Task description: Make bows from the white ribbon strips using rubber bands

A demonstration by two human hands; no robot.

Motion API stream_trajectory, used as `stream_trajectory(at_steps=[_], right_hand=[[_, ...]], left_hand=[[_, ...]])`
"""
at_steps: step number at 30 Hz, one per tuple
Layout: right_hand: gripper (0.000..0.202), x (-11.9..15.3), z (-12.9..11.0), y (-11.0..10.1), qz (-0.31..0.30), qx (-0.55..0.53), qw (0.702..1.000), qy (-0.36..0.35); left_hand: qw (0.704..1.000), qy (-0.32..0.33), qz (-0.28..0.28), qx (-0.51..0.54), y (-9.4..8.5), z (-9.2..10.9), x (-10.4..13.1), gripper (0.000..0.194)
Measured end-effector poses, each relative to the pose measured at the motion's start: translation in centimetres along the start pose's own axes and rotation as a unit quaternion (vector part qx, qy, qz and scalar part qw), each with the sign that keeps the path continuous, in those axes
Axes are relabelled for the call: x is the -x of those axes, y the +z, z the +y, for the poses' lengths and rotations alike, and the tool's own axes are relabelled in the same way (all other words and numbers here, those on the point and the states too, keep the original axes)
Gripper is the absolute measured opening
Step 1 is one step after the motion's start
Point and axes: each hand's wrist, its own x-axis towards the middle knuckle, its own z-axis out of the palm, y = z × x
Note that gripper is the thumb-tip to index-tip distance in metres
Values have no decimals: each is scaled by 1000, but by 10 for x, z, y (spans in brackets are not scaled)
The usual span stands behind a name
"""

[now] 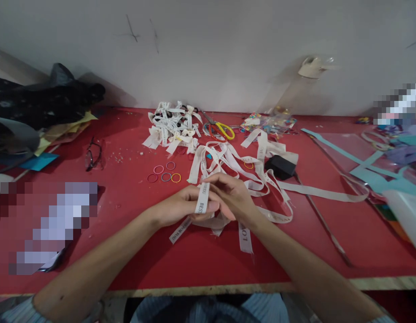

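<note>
My left hand (181,205) is closed on a white printed ribbon (202,198), which lies across its fingers with dark lettering showing. My right hand (233,195) meets it from the right, its fingers bent against the same ribbon. Printed ribbon ends (180,230) hang below both hands, over the red table. Just behind the hands lies a loose tangle of long white ribbon (261,168). Small coloured elastic bands (166,177) rest left of the tangle. Farther back is a pile of white ribbon bows (174,123).
Scissors with yellow and red handles (224,131) lie behind the tangle. A black block (281,167) sits on the right. Eyeglasses (93,154) and a blurred-out phone-like object (59,224) are at left. Light blue strips (372,168) lie far right on the red table (133,264).
</note>
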Motion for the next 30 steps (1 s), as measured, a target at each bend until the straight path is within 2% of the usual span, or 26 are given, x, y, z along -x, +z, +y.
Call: stream_trajectory(at_steps=[3,8,11,15,17,19,21,26,28,30], right_hand=[[13,0,-2,2,-11,4,1000,13],[12,-1,-3,1,-2,27,1000,1],[9,-1,0,-1,-11,39,999,-32],[9,-2,4,-2,47,91,989,-102],[8,-2,4,-1,58,127,983,-118],[10,-1,3,0,35,159,979,-122],[12,0,1,1,-7,180,977,-113],[17,3,-7,4,-123,154,976,-94],[20,4,-9,3,-125,127,976,-124],[20,5,-10,1,-83,116,976,-165]], left_hand=[[1000,0,-13,-7,4,2,3,30],[999,28,19,-9,4,0,3,25],[996,68,51,13,2,0,2,25],[986,120,112,3,0,3,2,29],[978,145,149,-31,-4,5,1,34],[967,151,186,-81,-9,6,1,42],[958,104,211,-167,-15,9,2,47],[882,54,268,-383,-27,10,1,34],[865,45,270,-420,-28,8,0,30],[868,44,265,-418,-28,6,-2,30]])
